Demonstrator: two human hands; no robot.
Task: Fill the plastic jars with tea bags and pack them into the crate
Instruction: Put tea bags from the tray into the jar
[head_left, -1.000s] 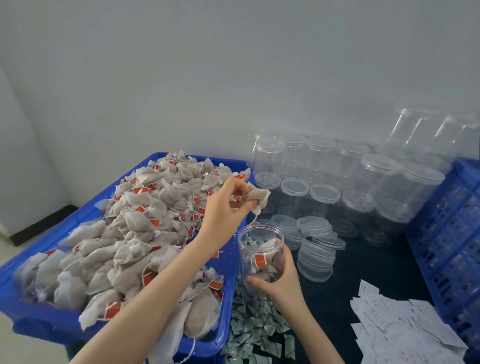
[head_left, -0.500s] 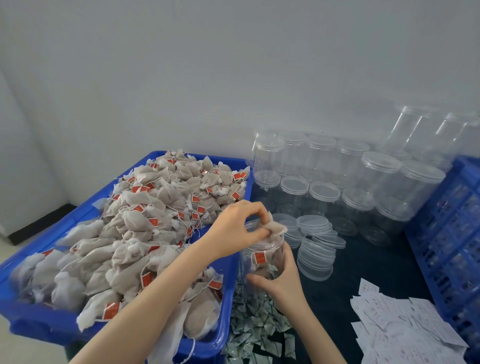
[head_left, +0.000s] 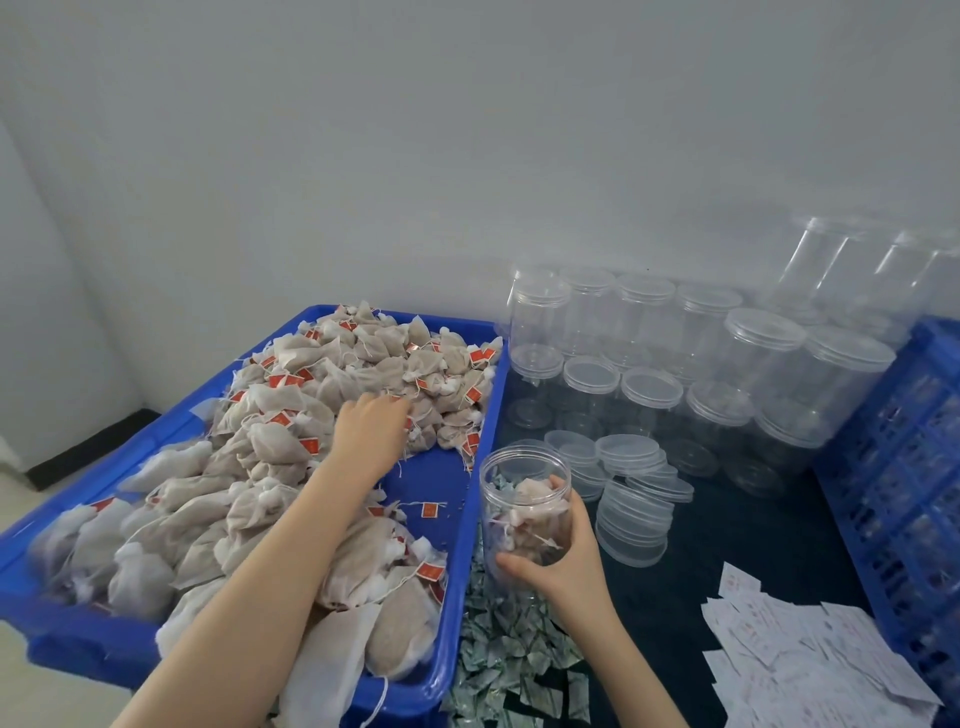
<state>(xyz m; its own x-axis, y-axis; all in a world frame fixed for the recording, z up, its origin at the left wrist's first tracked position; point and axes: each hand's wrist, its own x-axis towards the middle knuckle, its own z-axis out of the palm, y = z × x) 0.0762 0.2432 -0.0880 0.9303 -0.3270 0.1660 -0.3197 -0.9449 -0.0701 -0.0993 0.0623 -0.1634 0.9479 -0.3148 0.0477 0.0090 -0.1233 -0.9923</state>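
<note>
A clear plastic jar (head_left: 521, 464) stands open beside the blue tray (head_left: 470, 540), with a few tea bags and small packets inside. My right hand (head_left: 563, 564) grips its lower side from the right. The tray holds a heap of beige tea bags (head_left: 280, 436) with red tags. My left hand (head_left: 371, 431) reaches into the far part of the heap, its fingers curled down over a tea bag; the fingertips are hidden among the bags. A blue lattice crate (head_left: 898, 467) stands at the right edge.
Several empty lidded jars (head_left: 649, 332) stand in rows against the wall. Loose clear lids (head_left: 631, 519) are stacked just right of the held jar. Small green-white packets (head_left: 509, 660) lie in front of it, and white paper slips (head_left: 795, 654) lie at the lower right.
My left hand dropped its tea bag into the jar and moved back left into the tray's heap. The right hand still holds the jar in the same place.
</note>
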